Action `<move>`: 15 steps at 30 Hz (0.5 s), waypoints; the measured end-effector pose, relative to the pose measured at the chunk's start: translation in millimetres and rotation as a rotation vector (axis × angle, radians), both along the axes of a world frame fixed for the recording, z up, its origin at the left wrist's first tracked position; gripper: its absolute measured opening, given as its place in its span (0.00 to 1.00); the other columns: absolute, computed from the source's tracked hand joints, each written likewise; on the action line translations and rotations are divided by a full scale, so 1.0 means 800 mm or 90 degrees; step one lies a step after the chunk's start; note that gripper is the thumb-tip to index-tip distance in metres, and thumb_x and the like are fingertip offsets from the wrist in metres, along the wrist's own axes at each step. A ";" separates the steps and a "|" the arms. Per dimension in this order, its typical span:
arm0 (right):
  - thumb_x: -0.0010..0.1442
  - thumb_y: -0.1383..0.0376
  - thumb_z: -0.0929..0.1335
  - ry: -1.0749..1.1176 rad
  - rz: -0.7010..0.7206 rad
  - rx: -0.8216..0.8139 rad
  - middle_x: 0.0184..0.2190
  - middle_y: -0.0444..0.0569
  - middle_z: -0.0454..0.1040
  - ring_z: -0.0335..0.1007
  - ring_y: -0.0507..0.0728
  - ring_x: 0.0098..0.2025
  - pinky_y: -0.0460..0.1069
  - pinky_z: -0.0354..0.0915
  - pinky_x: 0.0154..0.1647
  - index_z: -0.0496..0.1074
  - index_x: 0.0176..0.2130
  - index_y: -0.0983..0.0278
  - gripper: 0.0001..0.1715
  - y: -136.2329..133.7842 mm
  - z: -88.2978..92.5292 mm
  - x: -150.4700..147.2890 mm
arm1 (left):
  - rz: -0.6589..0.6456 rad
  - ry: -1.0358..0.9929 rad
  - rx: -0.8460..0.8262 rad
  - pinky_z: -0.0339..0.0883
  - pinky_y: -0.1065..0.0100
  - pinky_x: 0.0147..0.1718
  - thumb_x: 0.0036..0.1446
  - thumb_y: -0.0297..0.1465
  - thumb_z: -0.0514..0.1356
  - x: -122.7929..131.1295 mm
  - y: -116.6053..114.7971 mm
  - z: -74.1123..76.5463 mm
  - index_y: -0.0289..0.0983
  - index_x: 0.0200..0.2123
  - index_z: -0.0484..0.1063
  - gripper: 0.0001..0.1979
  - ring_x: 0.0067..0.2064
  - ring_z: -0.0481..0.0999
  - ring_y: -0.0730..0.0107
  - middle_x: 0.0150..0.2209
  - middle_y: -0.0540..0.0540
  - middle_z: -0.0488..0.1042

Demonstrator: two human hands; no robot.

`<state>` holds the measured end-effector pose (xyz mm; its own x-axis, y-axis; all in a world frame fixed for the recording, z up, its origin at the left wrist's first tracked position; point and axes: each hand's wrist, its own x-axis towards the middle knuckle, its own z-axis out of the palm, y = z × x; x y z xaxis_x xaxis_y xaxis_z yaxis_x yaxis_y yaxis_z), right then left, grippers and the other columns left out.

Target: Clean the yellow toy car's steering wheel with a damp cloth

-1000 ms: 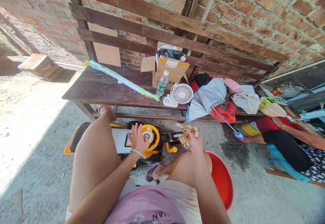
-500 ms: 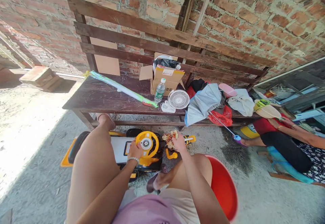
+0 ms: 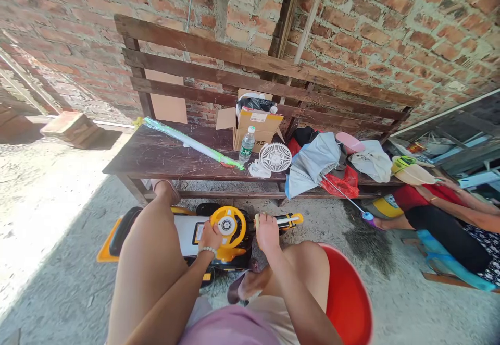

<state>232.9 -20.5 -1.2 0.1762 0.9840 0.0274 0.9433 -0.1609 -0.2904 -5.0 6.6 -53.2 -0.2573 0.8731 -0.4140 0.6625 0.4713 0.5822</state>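
Toy car [image 3: 183, 235] seems light, stiff plastic; hold its steering wheel [image 3: 227, 225], beside your left hand [image 3: 210, 236]; your right hand [image 3: 267, 233], apart, grips a pale lump [image 3: 257, 221].

**Crumpled wad closed into the right hand**

The crumpled tan wad [image 3: 257, 221], earlier held out in the fingers, has been drawn almost wholly into the right hand [image 3: 267, 233]. The yellow-and-black plastic toy handle [image 3: 289, 220] behind it has been uncovered, and the left hand [image 3: 210, 236] has been lowered to the edge of the yellow plastic steering wheel [image 3: 227, 225].
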 end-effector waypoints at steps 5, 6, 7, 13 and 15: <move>0.67 0.69 0.68 -0.068 0.038 -0.003 0.50 0.60 0.84 0.78 0.67 0.51 0.58 0.72 0.58 0.78 0.60 0.61 0.23 -0.020 -0.002 0.009 | 0.002 0.011 0.004 0.77 0.50 0.51 0.78 0.35 0.48 0.002 -0.001 0.004 0.33 0.62 0.72 0.20 0.53 0.86 0.45 0.56 0.26 0.83; 0.66 0.69 0.69 -0.063 0.037 -0.012 0.50 0.58 0.84 0.78 0.67 0.51 0.57 0.72 0.58 0.79 0.59 0.60 0.23 -0.023 0.001 0.013 | -0.002 0.013 0.004 0.76 0.50 0.51 0.78 0.35 0.48 0.003 -0.001 0.003 0.33 0.62 0.72 0.21 0.52 0.86 0.45 0.56 0.27 0.83; 0.65 0.69 0.69 -0.057 0.030 -0.023 0.50 0.58 0.84 0.78 0.67 0.52 0.56 0.72 0.58 0.79 0.57 0.60 0.22 -0.025 0.005 0.016 | -0.008 0.014 0.004 0.76 0.50 0.51 0.78 0.35 0.47 0.003 -0.001 0.003 0.33 0.63 0.71 0.21 0.51 0.86 0.46 0.55 0.27 0.83; 0.62 0.67 0.70 0.072 -0.079 -0.088 0.48 0.56 0.87 0.83 0.67 0.53 0.54 0.73 0.55 0.80 0.51 0.58 0.18 -0.047 0.031 0.035 | -0.013 -0.007 0.017 0.75 0.52 0.49 0.79 0.36 0.46 0.003 -0.004 0.005 0.31 0.62 0.70 0.21 0.52 0.85 0.44 0.54 0.27 0.82; 0.63 0.63 0.70 0.168 -0.157 -0.075 0.48 0.55 0.88 0.85 0.68 0.51 0.55 0.75 0.53 0.80 0.52 0.58 0.18 -0.059 0.040 0.051 | -0.010 -0.013 0.010 0.74 0.53 0.50 0.79 0.34 0.46 0.005 -0.006 0.012 0.28 0.62 0.70 0.21 0.53 0.84 0.43 0.54 0.26 0.82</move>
<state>273.8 -67.3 30.9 0.3947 0.9046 -0.1610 0.7669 -0.4208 -0.4845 -0.9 1.8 -43.7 -0.2351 0.8832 -0.4058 0.6579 0.4520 0.6024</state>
